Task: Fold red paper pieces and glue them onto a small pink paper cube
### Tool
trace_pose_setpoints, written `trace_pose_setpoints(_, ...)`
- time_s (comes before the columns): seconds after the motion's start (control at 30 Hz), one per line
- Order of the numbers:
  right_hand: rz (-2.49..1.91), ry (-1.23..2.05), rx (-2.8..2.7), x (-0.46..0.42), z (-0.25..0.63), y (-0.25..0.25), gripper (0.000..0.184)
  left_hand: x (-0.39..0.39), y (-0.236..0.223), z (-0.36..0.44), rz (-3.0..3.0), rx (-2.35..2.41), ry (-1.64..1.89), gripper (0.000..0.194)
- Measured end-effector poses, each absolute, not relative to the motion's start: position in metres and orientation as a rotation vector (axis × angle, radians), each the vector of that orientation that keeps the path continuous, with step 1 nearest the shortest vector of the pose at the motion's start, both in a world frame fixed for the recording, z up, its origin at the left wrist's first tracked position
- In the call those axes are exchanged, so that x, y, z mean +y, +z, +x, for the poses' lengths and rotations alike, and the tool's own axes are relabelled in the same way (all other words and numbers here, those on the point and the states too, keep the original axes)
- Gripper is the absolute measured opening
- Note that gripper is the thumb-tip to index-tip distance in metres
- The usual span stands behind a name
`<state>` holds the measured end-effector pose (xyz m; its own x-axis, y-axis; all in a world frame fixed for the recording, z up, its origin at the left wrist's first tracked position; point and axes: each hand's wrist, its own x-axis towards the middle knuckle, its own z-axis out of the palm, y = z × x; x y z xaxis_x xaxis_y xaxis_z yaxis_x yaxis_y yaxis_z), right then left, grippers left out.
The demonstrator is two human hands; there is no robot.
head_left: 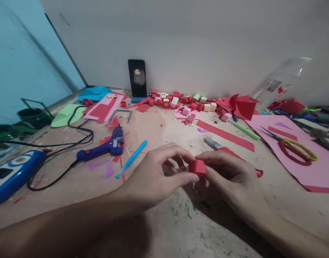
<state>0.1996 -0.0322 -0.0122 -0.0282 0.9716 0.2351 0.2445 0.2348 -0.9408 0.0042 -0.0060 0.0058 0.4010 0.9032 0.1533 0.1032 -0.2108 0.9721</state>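
A small red paper cube (197, 167) is pinched between both hands just above the tabletop, in the middle of the view. My left hand (156, 175) grips its left side with thumb and forefinger, the other fingers curled. My right hand (229, 173) closes on its right side and hides the rest of the red paper behind it. A craft knife (213, 143) lies just beyond my right hand. Red scissors (293, 148) rest on a pink sheet (319, 172) to the right.
A blue glue gun (104, 148) with a black cord (81, 134) lies left of my hands, a light-blue stick (131, 158) beside it. Several small paper cubes (180, 100) line the wall near a propped phone (137, 78). A long red strip (225, 135) and green stick (245, 130) lie beyond.
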Motion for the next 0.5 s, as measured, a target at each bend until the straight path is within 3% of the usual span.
trace_pose_setpoints(0.17, -1.205, 0.992, -1.394, -0.0312, 0.2029, -0.0106, 0.01, -0.0042, 0.0039, 0.0031, 1.655, 0.898, 1.028, 0.027)
trace_pose_setpoints(0.37, -1.019, 1.507, -1.277, -0.0277, 0.2094, -0.0128, 0.022, -0.0024, 0.0037, 0.0027, 1.661, 0.901, 1.022, 0.02)
trace_pose_setpoints(0.5, -0.973, 1.66, -1.217, -0.0271, 0.206, -0.0124, 0.025, -0.0028, 0.0036, 0.0028, 1.639, 0.904, 0.997, 0.018)
